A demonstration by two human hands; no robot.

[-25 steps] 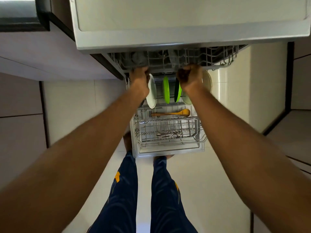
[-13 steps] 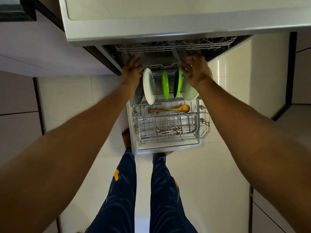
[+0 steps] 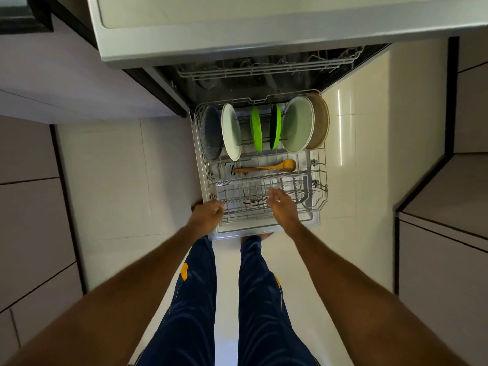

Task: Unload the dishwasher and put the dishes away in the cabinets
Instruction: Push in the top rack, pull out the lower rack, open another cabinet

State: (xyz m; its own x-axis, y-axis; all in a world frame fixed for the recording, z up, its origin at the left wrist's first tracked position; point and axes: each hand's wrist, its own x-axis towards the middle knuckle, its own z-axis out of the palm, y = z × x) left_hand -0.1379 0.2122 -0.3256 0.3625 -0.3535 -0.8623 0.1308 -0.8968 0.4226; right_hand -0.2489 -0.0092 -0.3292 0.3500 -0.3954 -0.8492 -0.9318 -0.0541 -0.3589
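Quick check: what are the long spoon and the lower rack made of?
Spoon: looks like wood, matte orange-brown, though plastic is possible. Lower rack: thin wire grid, pale grey, probably coated metal.

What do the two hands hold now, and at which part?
The left hand seems curled on the near-left rim of the grey wire lower rack. The right hand holds nothing, fingers relaxed over it.
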